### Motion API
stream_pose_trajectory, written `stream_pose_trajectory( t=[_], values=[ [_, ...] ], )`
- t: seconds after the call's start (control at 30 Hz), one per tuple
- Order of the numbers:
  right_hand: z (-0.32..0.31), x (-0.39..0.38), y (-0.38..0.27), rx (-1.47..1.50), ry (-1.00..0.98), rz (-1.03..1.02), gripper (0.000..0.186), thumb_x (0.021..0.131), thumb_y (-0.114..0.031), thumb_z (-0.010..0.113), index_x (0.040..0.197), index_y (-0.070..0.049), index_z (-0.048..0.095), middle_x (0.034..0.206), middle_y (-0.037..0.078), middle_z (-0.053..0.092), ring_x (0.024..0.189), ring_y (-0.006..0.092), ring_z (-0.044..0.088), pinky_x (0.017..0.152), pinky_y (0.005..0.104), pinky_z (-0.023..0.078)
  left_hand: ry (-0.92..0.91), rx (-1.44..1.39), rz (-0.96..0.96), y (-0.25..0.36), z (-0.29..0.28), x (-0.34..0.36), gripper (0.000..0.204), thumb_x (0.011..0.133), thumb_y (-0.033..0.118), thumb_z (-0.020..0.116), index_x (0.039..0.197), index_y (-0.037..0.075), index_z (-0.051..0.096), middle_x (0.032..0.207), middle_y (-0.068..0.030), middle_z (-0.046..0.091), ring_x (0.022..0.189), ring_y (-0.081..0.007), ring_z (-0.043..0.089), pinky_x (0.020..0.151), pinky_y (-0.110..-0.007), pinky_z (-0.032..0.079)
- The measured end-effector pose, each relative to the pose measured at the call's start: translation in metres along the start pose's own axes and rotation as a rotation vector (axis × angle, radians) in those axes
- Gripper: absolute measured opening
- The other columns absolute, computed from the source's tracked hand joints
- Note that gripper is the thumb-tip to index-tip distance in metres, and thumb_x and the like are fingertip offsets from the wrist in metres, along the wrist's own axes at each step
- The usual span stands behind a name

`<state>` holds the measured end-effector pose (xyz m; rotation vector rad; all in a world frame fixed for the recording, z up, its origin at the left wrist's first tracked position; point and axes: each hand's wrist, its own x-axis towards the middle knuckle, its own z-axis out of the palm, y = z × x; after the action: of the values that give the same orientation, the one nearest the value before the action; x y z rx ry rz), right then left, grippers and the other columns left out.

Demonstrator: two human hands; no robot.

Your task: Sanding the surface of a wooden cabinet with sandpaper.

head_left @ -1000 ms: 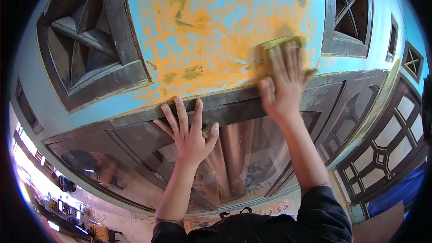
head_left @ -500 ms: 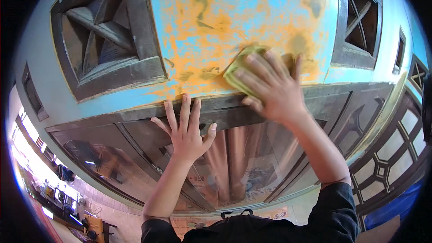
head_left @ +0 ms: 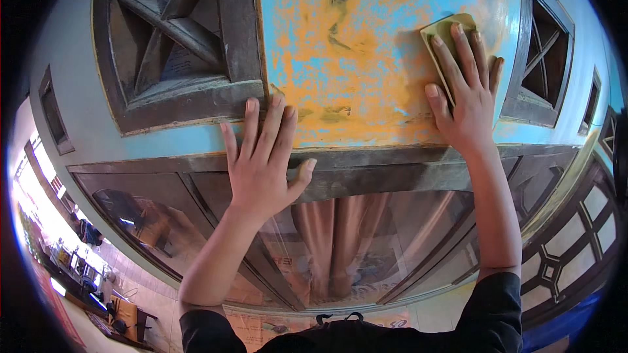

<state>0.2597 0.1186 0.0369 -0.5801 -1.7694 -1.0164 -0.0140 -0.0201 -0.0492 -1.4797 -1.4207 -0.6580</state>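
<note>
My right hand [head_left: 472,110] lies against the wall, its fingers over a folded yellowish-green sheet of sandpaper [head_left: 445,29], thumb at its lower left edge. Under it is a wall panel [head_left: 376,46] with patchy orange and light blue paint and a few dark smudges. My left hand [head_left: 256,180] rests with fingers spread, holding nothing. Its fingertips touch the wall's lower edge, beside the corner of a dark wooden vent frame [head_left: 190,108]; its palm is over the dark wooden beam [head_left: 386,180].
Another dark vent frame [head_left: 523,106] with crossed slats stands right of the panel. Below the beam are glass panes with a brown curtain [head_left: 347,242] behind them. A lattice door [head_left: 556,268] is at the lower right. Furniture and a bright opening show at the lower left.
My right hand has moved up and to the right with the sandpaper. My left hand has slid slightly up onto the wall's lower edge. The view has shifted a little.
</note>
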Motion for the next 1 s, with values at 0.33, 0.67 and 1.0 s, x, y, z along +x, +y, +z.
stream_pose_trajectory(
  t=[0.33, 0.67, 1.0],
  values=[
    [0.004, -0.020, 0.003, 0.071, 0.067, 0.117, 0.048, 0.092, -0.039, 0.050, 0.137, -0.024, 0.052, 0.150, 0.009, 0.038, 0.141, 0.0376, 0.027, 0.112, 0.0588, 0.017, 0.155, 0.043, -0.043, 0.001, 0.013, 0.005, 0.062, 0.090, 0.047, 0.048, 0.140, 0.010, 0.048, 0.152, -0.0073, 0.037, 0.143, -0.0313, 0.027, 0.114, -0.059, 0.005],
    [0.007, -0.110, -0.039, 0.087, -0.082, 0.382, 0.056, 0.088, -0.041, 0.055, 0.140, -0.024, 0.048, 0.152, 0.008, 0.035, 0.145, 0.0324, 0.022, 0.110, 0.0666, -0.005, 0.183, -0.120, -0.175, 0.042, 0.042, -0.034, 0.067, 0.087, 0.048, 0.051, 0.136, 0.002, 0.049, 0.152, -0.0169, 0.033, 0.144, -0.0442, 0.013, 0.112, -0.061, -0.003],
    [0.014, -0.141, -0.028, 0.094, -0.051, 0.434, 0.061, 0.087, -0.047, 0.057, 0.139, -0.018, 0.049, 0.154, 0.016, 0.029, 0.145, 0.0400, 0.015, 0.109, 0.0683, -0.006, 0.170, -0.124, -0.136, 0.046, 0.049, -0.045, 0.072, 0.090, 0.047, 0.049, 0.144, 0.001, 0.037, 0.156, -0.0195, 0.023, 0.145, -0.0437, 0.008, 0.112, -0.062, -0.003]
  ],
)
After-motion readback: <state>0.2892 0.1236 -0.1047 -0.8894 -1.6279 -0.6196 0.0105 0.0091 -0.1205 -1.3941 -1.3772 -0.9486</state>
